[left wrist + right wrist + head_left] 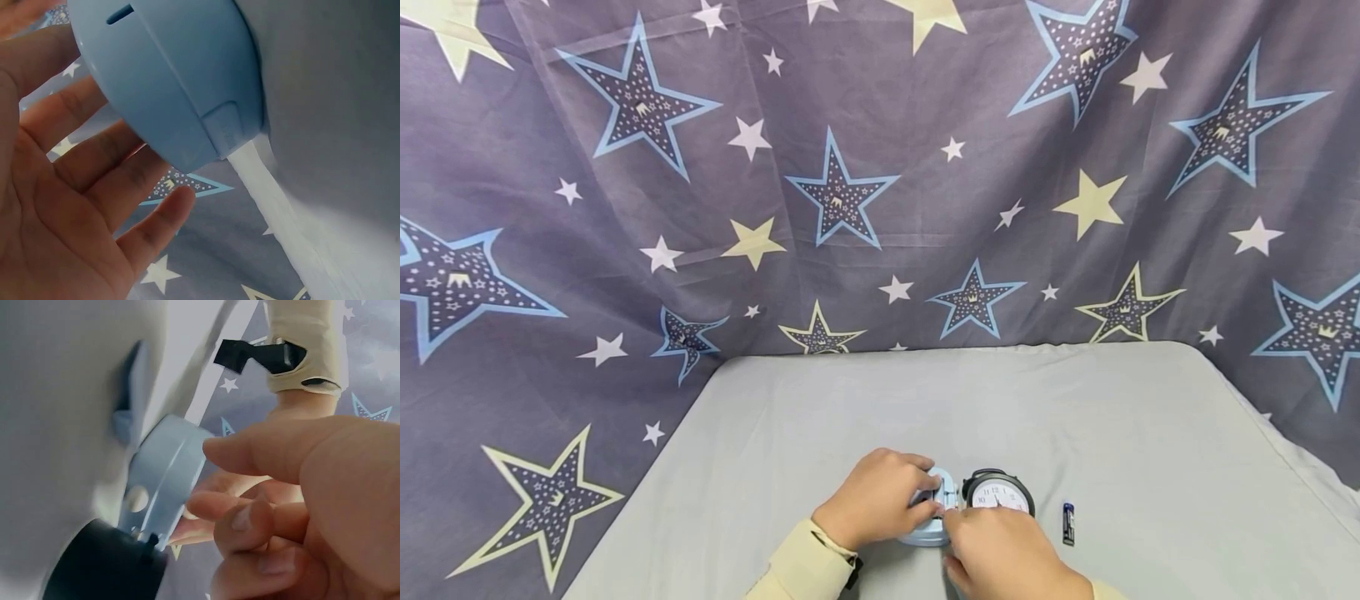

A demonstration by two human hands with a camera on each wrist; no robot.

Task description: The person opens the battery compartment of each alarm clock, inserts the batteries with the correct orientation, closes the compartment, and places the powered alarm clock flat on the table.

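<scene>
A light blue round device (929,534), thick and smooth-sided, lies between both hands; its front is hidden, so I cannot tell its exact kind. My left hand (880,497) grips it from the left, thumb and index finger over its upper side. In the left wrist view the other fingers (119,159) spread behind its slotted blue shell (169,75). From the right, my right hand (1003,550) brings its index finger to the device's edge, other fingers curled. The right wrist view shows its thumb and index finger (203,505) apart; anything between them is hidden.
Just right of the device, a black-rimmed alarm clock (997,492) lies face up, partly covered by my right hand. Farther right is a dark blue battery (1068,523). A small blue piece (127,403) lies on the grey sheet (955,408). A star-patterned curtain (880,267) hangs behind.
</scene>
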